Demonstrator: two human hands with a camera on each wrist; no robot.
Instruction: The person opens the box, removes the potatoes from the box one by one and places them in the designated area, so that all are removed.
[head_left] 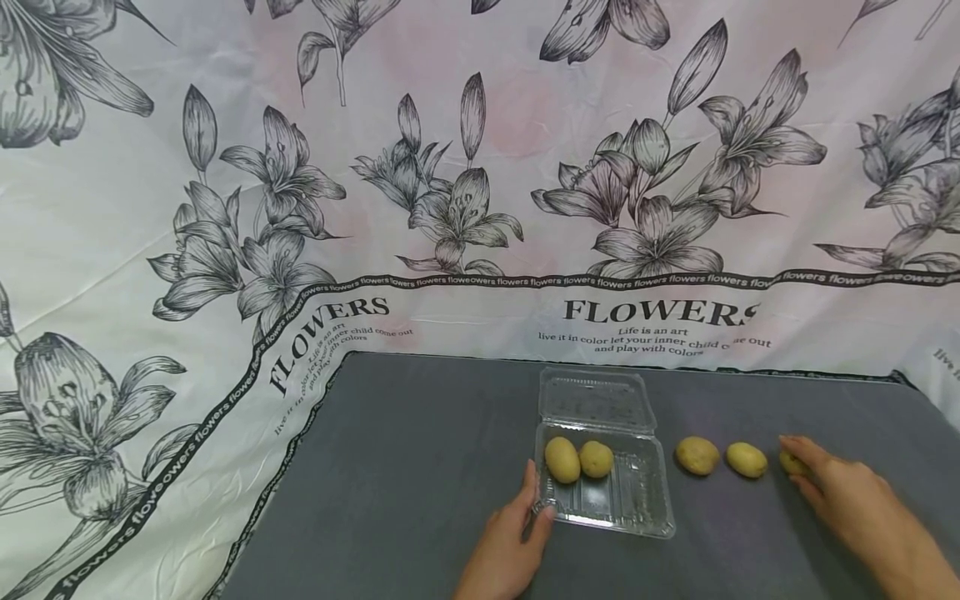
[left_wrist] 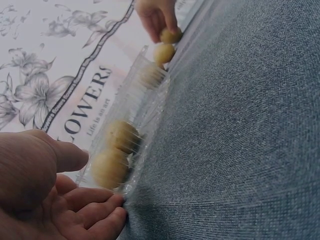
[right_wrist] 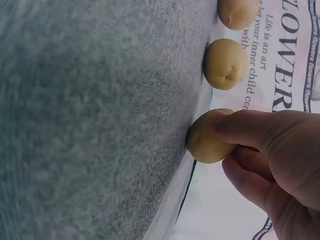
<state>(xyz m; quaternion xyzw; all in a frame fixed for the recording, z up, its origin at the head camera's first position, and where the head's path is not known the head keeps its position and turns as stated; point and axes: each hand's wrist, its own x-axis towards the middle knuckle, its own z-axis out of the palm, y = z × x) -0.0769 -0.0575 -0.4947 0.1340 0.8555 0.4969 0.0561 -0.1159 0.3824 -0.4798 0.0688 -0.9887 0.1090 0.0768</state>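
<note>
Your right hand (head_left: 840, 492) pinches the rightmost potato (right_wrist: 207, 137) between thumb and fingers where it lies on the grey mat (head_left: 420, 467). Your left hand (head_left: 510, 542) rests with relaxed fingers against the near left corner of the clear plastic clamshell (head_left: 637, 508), gripping nothing. Two potatoes (head_left: 579, 459) sit side by side in the tray, its lid (head_left: 596, 400) hinged open toward the back. Two loose potatoes (head_left: 722, 457) lie in a row between tray and right hand. A flower-printed cloth (head_left: 225, 208) lies beyond.
</note>
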